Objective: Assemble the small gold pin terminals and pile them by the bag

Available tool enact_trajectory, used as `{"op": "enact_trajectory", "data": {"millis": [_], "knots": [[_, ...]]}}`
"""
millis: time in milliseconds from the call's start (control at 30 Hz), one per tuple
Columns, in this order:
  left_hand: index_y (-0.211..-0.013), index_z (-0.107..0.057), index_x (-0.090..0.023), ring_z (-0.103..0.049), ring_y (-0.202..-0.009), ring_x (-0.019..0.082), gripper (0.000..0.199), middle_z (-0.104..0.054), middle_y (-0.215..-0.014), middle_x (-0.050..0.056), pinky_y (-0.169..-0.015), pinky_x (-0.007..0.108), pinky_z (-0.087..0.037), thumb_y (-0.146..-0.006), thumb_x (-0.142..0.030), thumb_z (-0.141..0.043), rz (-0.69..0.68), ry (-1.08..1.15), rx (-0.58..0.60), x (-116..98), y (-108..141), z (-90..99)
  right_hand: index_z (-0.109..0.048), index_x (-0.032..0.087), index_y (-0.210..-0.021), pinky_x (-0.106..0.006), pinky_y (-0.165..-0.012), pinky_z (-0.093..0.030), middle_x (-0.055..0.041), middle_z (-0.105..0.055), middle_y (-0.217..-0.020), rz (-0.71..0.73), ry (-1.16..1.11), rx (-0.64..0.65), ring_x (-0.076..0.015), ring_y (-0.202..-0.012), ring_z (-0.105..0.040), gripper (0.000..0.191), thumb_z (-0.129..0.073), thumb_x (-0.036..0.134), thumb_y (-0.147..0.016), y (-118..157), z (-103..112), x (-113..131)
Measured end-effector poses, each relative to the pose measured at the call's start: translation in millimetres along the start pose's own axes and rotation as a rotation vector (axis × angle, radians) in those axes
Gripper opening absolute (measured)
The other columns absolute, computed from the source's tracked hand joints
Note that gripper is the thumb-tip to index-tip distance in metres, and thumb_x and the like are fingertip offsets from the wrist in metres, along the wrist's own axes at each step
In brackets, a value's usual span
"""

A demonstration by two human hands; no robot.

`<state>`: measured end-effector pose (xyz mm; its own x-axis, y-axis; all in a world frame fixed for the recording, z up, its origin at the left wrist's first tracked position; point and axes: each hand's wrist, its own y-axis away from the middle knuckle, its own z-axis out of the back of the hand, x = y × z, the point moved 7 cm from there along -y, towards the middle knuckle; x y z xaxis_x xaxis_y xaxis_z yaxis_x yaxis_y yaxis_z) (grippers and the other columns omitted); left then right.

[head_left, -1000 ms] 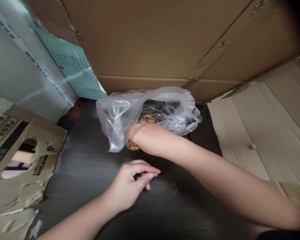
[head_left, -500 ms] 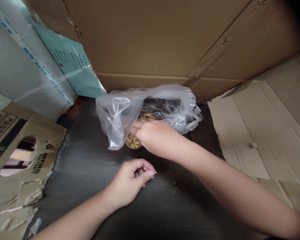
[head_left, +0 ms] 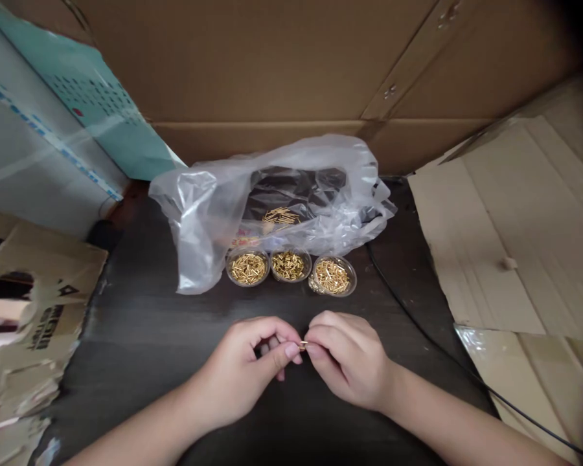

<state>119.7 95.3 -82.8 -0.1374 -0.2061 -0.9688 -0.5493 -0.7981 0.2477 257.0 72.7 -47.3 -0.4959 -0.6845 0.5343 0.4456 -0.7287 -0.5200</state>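
My left hand (head_left: 257, 369) and my right hand (head_left: 350, 356) meet over the dark table, fingertips almost touching. Between them shows a small brass pin (head_left: 304, 343), pinched from both sides; whether it is one piece or two pieces end to end, I cannot tell. Just beyond my hands stand three clear round cups full of tiny brass pieces: a left cup (head_left: 248, 266), a middle cup (head_left: 290, 265) and a right cup (head_left: 334, 276). Longer brass pins (head_left: 282, 217) lie in a pile behind them, inside the opening of a clear plastic bag (head_left: 199, 213).
A tall cardboard wall (head_left: 252, 71) closes off the back. Cardboard flaps (head_left: 486, 226) line the right side, and a torn printed carton (head_left: 72, 304) stands at the left. A black cable (head_left: 432, 343) runs across the table at right.
My right hand has come back from the cups to my left hand, and its fingers now pinch at the brass pin. The cups are uncovered, and the view has shifted slightly.
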Motion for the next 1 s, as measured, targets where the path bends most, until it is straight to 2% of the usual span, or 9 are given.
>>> {"op": "enact_trajectory", "data": {"millis": [167,333,600,733,800,900,1000], "knots": [[-0.089,-0.071,-0.015,-0.058,-0.058,0.009,0.016,-0.066,-0.074,0.000,-0.058,0.021,-0.047,-0.096,-0.026,-0.062,-0.018,-0.035,-0.026,-3.5,0.8,3.3,-0.061,0.016,-0.087,-0.027,-0.060,-0.045,-0.0037,-0.062,-0.078,0.025,-0.030,0.030,-0.0139,-0.064,-0.054,0.021,-0.047,0.018,-0.101,-1.7,-2.3,-4.4],[-0.085,-0.071,-0.015,-0.060,-0.059,0.010,0.019,-0.064,-0.069,0.000,-0.059,0.021,-0.048,-0.097,-0.025,-0.062,-0.055,-0.160,-0.020,-8.2,0.3,5.4,-0.063,0.016,-0.083,-0.030,-0.057,-0.041,-0.0023,-0.060,-0.074,0.055,0.046,0.102,-0.0144,-0.060,-0.049,0.023,-0.048,0.021,-0.101,-1.1,-6.5,-3.5],[-0.082,-0.069,-0.016,-0.061,-0.062,0.011,0.020,-0.064,-0.071,0.000,-0.060,0.021,-0.048,-0.098,-0.024,-0.061,-0.075,-0.267,-0.029,-10.2,-1.7,2.9,-0.063,0.018,-0.072,-0.033,-0.057,-0.039,-0.0006,-0.054,-0.065,0.123,0.216,0.114,-0.0155,-0.058,-0.047,0.028,-0.047,0.017,-0.095,0.3,-8.9,2.0],[-0.084,-0.069,-0.015,-0.061,-0.060,0.010,0.019,-0.063,-0.071,0.000,-0.059,0.020,-0.051,-0.098,-0.025,-0.061,-0.047,-0.192,-0.037,-8.9,-1.1,4.6,-0.064,0.019,-0.076,-0.032,-0.058,-0.041,-0.0005,-0.055,-0.066,0.102,0.194,0.062,-0.0148,-0.059,-0.046,0.022,-0.049,0.016,-0.092,2.6,-3.8,0.2],[-0.085,-0.069,-0.015,-0.061,-0.058,0.010,0.021,-0.061,-0.072,0.001,-0.054,0.019,-0.053,-0.098,-0.028,-0.061,0.000,-0.102,-0.031,-5.1,-0.3,3.5,-0.066,0.019,-0.080,-0.032,-0.058,-0.042,-0.0011,-0.057,-0.069,0.080,0.156,0.025,-0.0147,-0.059,-0.046,0.018,-0.051,0.017,-0.091,4.0,-0.8,-1.4],[-0.088,-0.069,-0.013,-0.060,-0.052,0.009,0.024,-0.055,-0.080,0.001,-0.040,0.017,-0.052,-0.096,-0.035,-0.064,0.115,0.132,0.032,4.7,2.5,-4.6,-0.064,0.019,-0.079,-0.031,-0.056,-0.042,-0.0009,-0.054,-0.067,0.081,0.113,-0.006,-0.0144,-0.058,-0.044,0.017,-0.051,0.017,-0.089,5.3,0.9,-0.6],[-0.086,-0.070,-0.013,-0.059,-0.049,0.006,0.025,-0.051,-0.085,0.001,-0.039,0.015,-0.052,-0.094,-0.036,-0.067,0.152,0.225,0.082,8.5,4.8,-11.3,-0.060,0.020,-0.072,-0.030,-0.054,-0.039,0.0006,-0.047,-0.062,0.086,0.102,-0.043,-0.0141,-0.056,-0.039,0.017,-0.051,0.016,-0.086,6.1,2.3,1.7]]}}
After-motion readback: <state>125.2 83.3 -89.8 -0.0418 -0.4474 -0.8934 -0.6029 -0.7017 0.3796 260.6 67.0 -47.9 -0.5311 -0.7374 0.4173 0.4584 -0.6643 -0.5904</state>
